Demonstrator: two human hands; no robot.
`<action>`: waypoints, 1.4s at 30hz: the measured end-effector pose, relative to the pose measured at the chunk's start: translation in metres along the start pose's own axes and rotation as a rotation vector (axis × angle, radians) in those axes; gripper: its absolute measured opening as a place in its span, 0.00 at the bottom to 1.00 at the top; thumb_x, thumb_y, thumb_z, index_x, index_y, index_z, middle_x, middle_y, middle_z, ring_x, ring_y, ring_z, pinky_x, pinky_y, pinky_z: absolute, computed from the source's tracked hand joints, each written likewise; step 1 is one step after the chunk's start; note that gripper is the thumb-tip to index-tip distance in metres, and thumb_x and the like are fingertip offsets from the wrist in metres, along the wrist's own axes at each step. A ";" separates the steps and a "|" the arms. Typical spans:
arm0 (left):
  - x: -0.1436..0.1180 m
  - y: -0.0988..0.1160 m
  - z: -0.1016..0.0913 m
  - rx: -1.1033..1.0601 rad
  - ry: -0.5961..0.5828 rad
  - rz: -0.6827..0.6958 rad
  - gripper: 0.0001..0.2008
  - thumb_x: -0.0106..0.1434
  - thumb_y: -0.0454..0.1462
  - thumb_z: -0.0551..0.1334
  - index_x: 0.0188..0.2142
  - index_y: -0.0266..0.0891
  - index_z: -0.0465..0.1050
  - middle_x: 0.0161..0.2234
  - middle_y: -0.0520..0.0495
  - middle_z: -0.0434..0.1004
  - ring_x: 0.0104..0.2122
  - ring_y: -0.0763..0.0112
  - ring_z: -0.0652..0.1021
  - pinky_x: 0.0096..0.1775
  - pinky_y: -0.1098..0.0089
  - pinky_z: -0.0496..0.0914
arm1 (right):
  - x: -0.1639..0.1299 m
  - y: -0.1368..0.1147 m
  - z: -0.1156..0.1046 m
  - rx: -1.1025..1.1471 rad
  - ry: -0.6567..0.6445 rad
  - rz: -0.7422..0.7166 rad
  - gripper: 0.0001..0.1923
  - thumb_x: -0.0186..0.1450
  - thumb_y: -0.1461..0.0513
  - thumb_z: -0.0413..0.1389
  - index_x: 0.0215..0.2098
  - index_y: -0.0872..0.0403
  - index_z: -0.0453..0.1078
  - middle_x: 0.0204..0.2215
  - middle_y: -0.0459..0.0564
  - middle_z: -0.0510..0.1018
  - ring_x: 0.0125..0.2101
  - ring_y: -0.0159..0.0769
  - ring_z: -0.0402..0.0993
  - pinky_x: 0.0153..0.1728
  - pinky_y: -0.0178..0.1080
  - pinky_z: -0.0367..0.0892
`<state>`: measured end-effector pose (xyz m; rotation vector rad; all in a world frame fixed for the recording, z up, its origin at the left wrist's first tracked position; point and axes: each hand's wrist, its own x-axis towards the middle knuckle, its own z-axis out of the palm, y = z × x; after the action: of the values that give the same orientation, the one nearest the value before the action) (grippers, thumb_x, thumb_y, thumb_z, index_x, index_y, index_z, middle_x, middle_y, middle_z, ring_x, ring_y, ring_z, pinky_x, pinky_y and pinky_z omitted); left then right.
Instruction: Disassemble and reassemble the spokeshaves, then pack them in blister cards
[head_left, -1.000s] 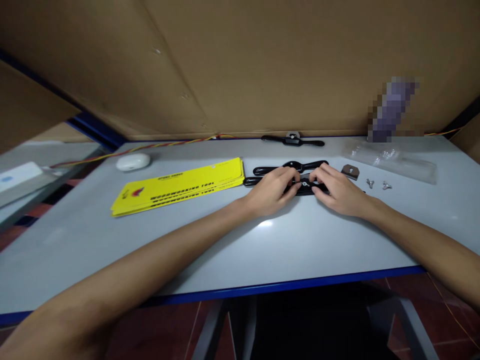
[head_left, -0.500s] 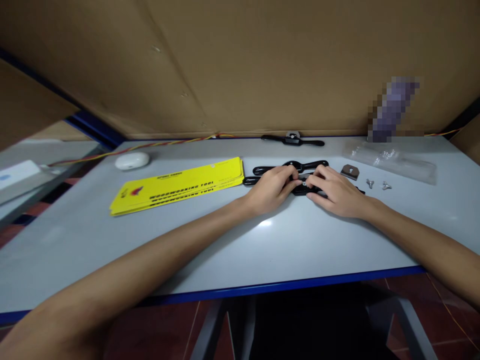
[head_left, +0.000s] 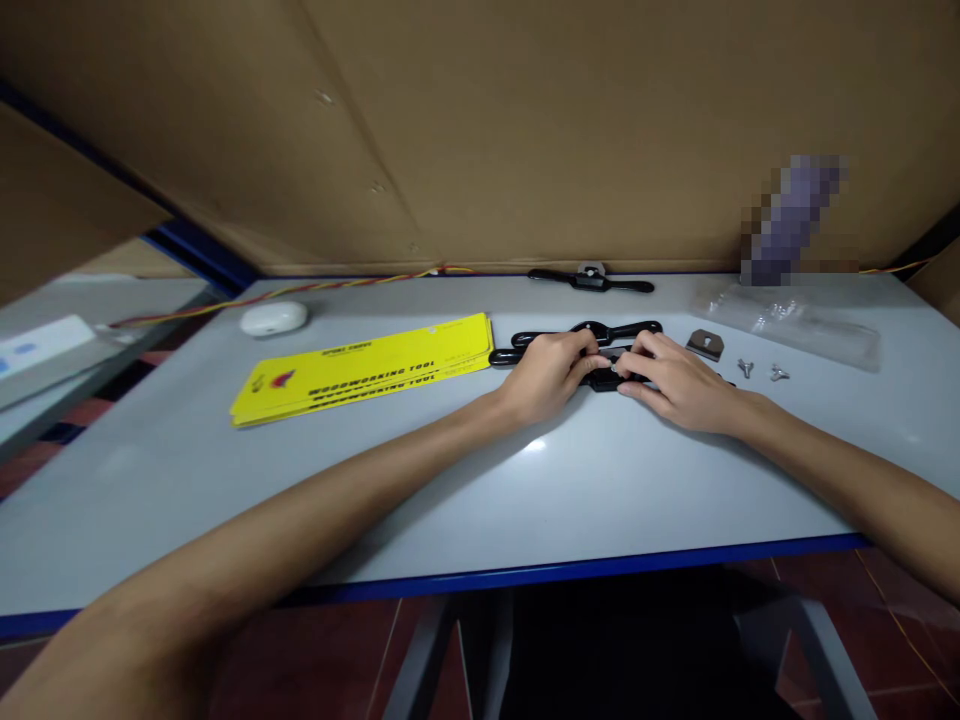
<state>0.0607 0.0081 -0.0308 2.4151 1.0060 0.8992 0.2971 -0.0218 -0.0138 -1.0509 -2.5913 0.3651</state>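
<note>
black spokeshave (head_left: pixel 600 377) lying flat on the grey table (head_left: pixel 480 500), near its middle, mostly covered by both hands. left hand (head_left: pixel 546 374) curled over the left handle, fingers closed on it; right hand (head_left: pixel 679 383) closed over the right half, fingertips pinching at a small metal part in the centre. second black spokeshave (head_left: pixel 589 331) just behind, a third (head_left: pixel 590 282) at the cardboard wall. yellow woodworking tool cards (head_left: pixel 367 368) just left. metal blade plate (head_left: pixel 705 344), two wing screws (head_left: pixel 761 371) and clear plastic bag (head_left: pixel 787 317) to the right. white case (head_left: pixel 273 318) far left.
</note>
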 end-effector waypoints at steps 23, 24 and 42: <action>0.001 -0.001 -0.003 -0.154 -0.039 -0.114 0.16 0.67 0.47 0.66 0.29 0.39 0.72 0.21 0.56 0.69 0.22 0.73 0.67 0.29 0.72 0.61 | -0.003 -0.013 0.001 -0.079 -0.020 0.087 0.11 0.75 0.55 0.49 0.49 0.53 0.65 0.46 0.58 0.70 0.44 0.48 0.68 0.47 0.50 0.67; 0.000 0.000 -0.004 -0.187 -0.042 -0.128 0.17 0.67 0.49 0.65 0.30 0.39 0.72 0.21 0.56 0.69 0.23 0.73 0.66 0.28 0.72 0.61 | -0.004 -0.014 0.002 -0.084 -0.009 0.093 0.13 0.75 0.55 0.50 0.51 0.53 0.64 0.47 0.59 0.71 0.45 0.49 0.70 0.48 0.50 0.67; 0.004 -0.011 -0.003 -0.464 0.549 -0.266 0.12 0.69 0.45 0.55 0.31 0.43 0.65 0.21 0.55 0.63 0.23 0.71 0.66 0.29 0.69 0.63 | 0.004 -0.003 -0.043 -0.331 0.149 0.325 0.26 0.72 0.45 0.54 0.60 0.49 0.70 0.36 0.52 0.85 0.30 0.44 0.77 0.29 0.40 0.58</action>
<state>0.0553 0.0185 -0.0325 1.6397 1.1084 1.5362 0.3093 -0.0166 0.0277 -1.5545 -2.3972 -0.0755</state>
